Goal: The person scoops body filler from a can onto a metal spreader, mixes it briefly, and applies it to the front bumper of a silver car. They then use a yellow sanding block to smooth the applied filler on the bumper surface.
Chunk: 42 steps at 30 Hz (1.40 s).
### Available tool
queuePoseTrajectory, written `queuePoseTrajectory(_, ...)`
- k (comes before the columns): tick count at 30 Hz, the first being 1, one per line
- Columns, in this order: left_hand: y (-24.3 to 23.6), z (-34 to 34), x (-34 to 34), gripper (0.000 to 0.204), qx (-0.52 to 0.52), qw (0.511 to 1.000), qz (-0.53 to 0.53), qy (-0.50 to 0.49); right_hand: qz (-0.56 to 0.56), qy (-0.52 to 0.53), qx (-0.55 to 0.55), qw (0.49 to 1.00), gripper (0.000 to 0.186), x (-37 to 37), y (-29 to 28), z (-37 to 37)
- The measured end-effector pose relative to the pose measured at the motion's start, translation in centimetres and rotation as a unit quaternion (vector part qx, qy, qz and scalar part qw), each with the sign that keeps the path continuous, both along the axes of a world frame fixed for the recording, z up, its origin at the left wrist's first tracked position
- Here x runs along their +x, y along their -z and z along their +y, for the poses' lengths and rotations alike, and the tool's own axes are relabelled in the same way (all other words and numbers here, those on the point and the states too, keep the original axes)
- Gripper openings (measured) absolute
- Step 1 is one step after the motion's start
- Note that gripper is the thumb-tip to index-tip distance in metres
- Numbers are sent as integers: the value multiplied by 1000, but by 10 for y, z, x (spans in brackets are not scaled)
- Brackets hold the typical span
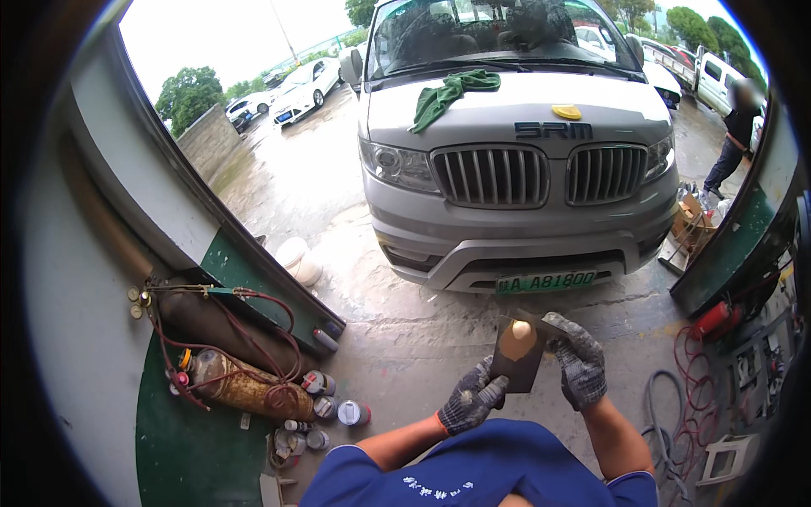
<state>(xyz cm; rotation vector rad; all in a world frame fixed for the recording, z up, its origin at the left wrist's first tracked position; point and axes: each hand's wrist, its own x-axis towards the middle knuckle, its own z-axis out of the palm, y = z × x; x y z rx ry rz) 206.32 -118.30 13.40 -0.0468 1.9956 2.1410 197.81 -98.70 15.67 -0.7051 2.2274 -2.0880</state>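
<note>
Partly within left hand (pixel 475 400): dark board (pixel 521 365)

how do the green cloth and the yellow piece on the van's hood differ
The green cloth is long and rumpled, while the yellow piece is compact. The green cloth covers far more of the white hood than the yellow piece. Both lie on that hood.

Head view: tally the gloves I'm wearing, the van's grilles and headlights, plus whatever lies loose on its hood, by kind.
Gloves: 2 (left glove, right glove)
Grilles: 2
Headlights: 2
Green cloth: 1
Yellow pad: 1
Total: 8
</note>
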Motion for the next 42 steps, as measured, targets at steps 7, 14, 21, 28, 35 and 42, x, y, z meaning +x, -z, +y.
queuePoseTrajectory(7,3,11,-3,42,-218,916,336,-25,441,59,143,884,42,33,-12,-27)
queuePoseTrajectory(14,-1,-7,-6,28,-4,996,82,-45,223,96,-64,968,33,16,4,1)
queuePoseTrajectory(21,14,-4,-1,26,76,997,-10,15,-184,-50,-161,968,34,9,-1,-8)
queuePoseTrajectory(28,7,11,-6,40,-189,947,260,-16,429,95,121,890,39,21,-15,-19)
queuePoseTrajectory(35,11,-8,-11,23,-63,994,80,-34,357,-32,69,931,38,17,4,-6)
queuePoseTrajectory(42,10,-2,-7,30,110,991,-27,66,-154,0,-401,903,40,9,-3,-13)
